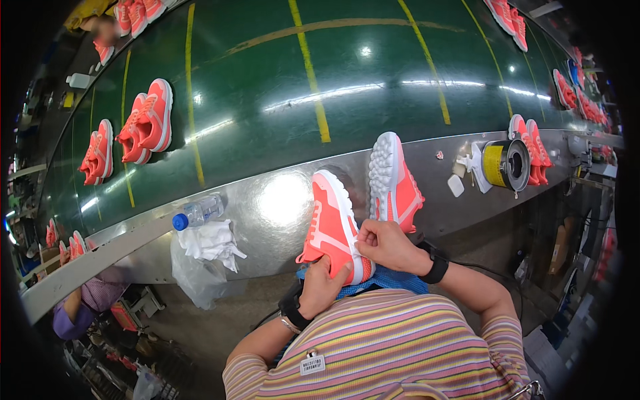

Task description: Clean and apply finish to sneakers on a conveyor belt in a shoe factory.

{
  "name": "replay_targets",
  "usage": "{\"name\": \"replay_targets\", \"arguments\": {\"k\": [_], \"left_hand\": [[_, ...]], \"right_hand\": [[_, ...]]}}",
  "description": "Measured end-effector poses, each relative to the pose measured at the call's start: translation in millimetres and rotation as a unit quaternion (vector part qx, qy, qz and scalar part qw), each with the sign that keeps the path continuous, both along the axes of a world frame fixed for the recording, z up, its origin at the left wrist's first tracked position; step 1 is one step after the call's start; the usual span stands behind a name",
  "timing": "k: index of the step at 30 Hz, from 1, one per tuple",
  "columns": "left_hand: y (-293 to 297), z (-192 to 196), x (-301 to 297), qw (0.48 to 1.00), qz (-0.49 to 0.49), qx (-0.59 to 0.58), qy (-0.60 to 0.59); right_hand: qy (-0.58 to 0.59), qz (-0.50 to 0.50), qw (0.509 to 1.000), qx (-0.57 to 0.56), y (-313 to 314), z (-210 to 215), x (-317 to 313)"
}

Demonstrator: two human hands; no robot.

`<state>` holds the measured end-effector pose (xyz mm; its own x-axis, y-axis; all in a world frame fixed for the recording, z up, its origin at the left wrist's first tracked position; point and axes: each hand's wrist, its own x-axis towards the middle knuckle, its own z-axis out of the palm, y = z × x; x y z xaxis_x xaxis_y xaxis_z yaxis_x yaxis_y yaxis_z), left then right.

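From here, that head-worn fisheye's aimed down, pretty close over the bare left hand [323, 288] and bare right hand [388, 248], green yellow-lined belt [253, 80] beyond.

So this white-soled coral sneaker [327, 223] has its heel in the left hand [321, 290], toe pointing away, right hand [388, 248] at its side. Matching shoe [404, 195]'s tipped sideways, just past the right hand.

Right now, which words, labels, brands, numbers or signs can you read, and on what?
White tag on the striped shirt: printed lettering, not copied out here.
Yellow label on the can: too small to read.
Coral shoe in the left hand: no readable lettering.
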<state>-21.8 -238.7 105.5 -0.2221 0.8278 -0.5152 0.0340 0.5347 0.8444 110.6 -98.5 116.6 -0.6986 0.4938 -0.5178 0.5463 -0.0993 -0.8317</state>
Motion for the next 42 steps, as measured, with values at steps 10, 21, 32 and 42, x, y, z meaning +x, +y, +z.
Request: {"name": "replay_targets", "arguments": {"k": [10,21,32,42], "left_hand": [[5.2,3.9,1.0,0.999,-0.028,0.009,0.040],[7.6,4.4,-6.0,0.994,-0.085,-0.035,0.056],[-12.3,-7.7,-19.1,0.992,0.022,0.034,-0.117],[-12.9,-11.3,-18.0,0.989,0.035,0.045,-0.135]], "right_hand": [[-0.024,-0.019,0.999,0.034,-1.0,-0.8,-5.4],[0.009,0.030,0.969,0.245,12.3,-21.0,-21.9],[0.101,-0.206,0.947,-0.225,37.6,21.8,8.1],[0.120,-0.098,0.978,-0.137,15.1,17.3,-9.8]]}}
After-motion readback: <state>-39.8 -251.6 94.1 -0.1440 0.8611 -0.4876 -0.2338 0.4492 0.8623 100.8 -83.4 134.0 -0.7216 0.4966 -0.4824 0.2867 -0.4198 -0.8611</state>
